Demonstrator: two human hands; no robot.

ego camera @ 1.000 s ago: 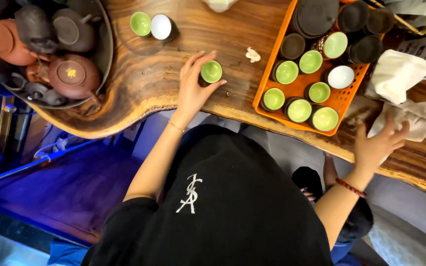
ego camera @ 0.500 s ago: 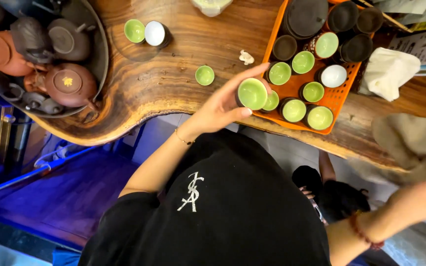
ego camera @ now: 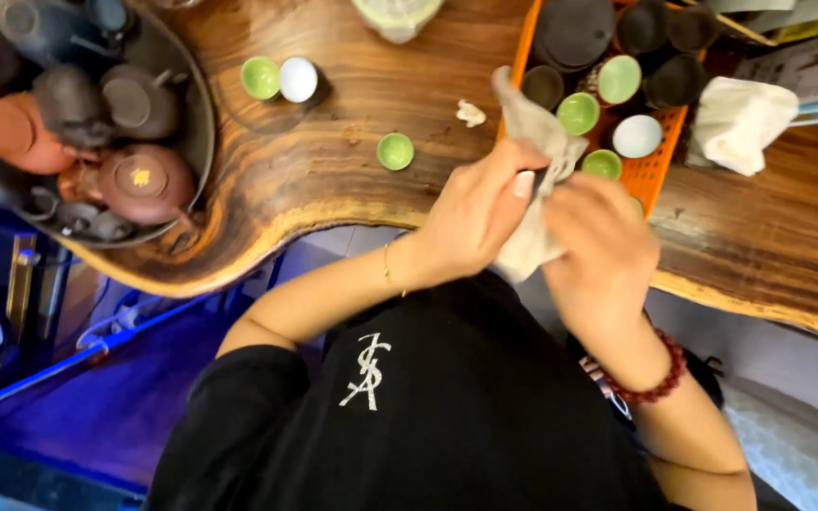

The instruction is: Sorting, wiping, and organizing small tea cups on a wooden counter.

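A: Right, hands first. What do they hold?

B: Left hand [ego camera: 480,213] is closed round a grey cloth [ego camera: 534,180], thumb on top. Right hand [ego camera: 598,241] is closed on the same cloth from the other side. Both sit over the near edge of the wooden counter [ego camera: 333,170], just beside the orange tray [ego camera: 655,170]. Whether a cup is wrapped inside the cloth – can't tell, it's hidden.

A: Risks?

B: Judgement only: anything small inside the cloth could slip out, and since the hands hang over the counter edge it would drop to the floor. Loose cloth tail stands up near the tray cups; a swing could tip one.

A: Containers?

B: Tray holds approx. three green cups, e.g. one [ego camera: 578,113], a white cup [ego camera: 636,135], plus several dark cups and a dark lid. All look empty. Round dark basin [ego camera: 196,104], far left, is packed w/ brown and dark teapots [ego camera: 144,180]. One lone green cup [ego camera: 395,150] stands on bare wood, well apart from the tray. A green-and-white pair [ego camera: 279,79] sits next to the basin. Folded white cloth [ego camera: 740,118] lies right of the tray.
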